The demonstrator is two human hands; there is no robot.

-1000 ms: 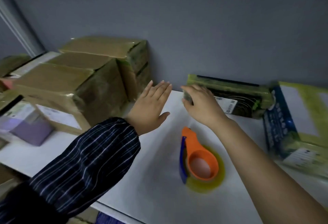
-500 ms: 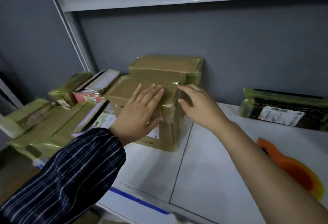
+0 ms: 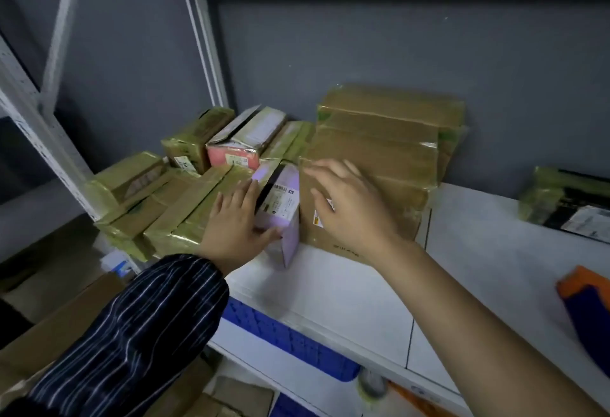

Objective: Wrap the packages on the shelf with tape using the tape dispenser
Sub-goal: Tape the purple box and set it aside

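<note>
Left hand clasping lavender box between thumb and fingers, right hand spread before brown carton, barcode label illegible

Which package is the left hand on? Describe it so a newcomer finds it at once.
On the white shelf, find the stack of brown cartons. Left of it, upright against it, stands a small box, held by the left hand. It alone is lilac, with a barcode label.
</note>
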